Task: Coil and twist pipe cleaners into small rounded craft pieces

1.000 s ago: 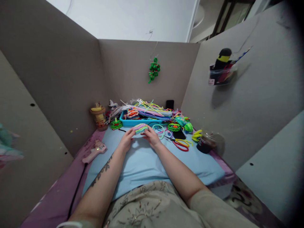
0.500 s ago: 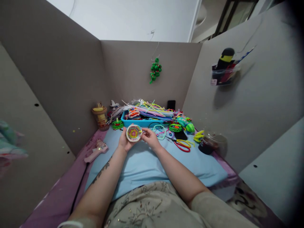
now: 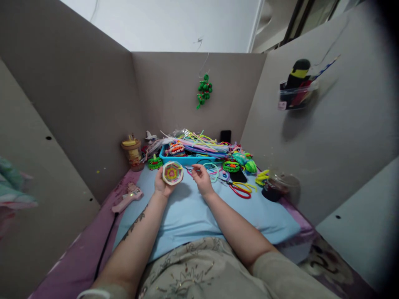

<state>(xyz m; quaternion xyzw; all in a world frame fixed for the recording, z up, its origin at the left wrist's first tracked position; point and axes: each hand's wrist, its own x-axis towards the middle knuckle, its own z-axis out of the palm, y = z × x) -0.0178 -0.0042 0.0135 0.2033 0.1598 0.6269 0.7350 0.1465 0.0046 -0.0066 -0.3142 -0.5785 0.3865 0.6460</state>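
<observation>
A small octagonal woven piece (image 3: 173, 173) with a pale rim and rings of yellow, pink and green faces up above the blue cloth. My left hand (image 3: 162, 185) grips it by its left and lower edge. To its right, apart from the piece, is my right hand (image 3: 202, 181), fingers bent and drawn together. Whatever those fingertips may hold is too small to make out. Just beyond the right hand lie a mint-green loop of pipe cleaner (image 3: 215, 173) and red-handled scissors (image 3: 240, 192).
A blue tray (image 3: 187, 159) heaped with pipe cleaners stands at the back. Left are a pink glue gun (image 3: 127, 201) with a black cord and a lidded cup (image 3: 133, 155). Right are green woven figures (image 3: 249, 166) and a dark jar (image 3: 274, 191). Grey panels enclose three sides.
My right hand has come off the edge of the woven piece and moved slightly right. The left hand has shifted a little left with the piece.
</observation>
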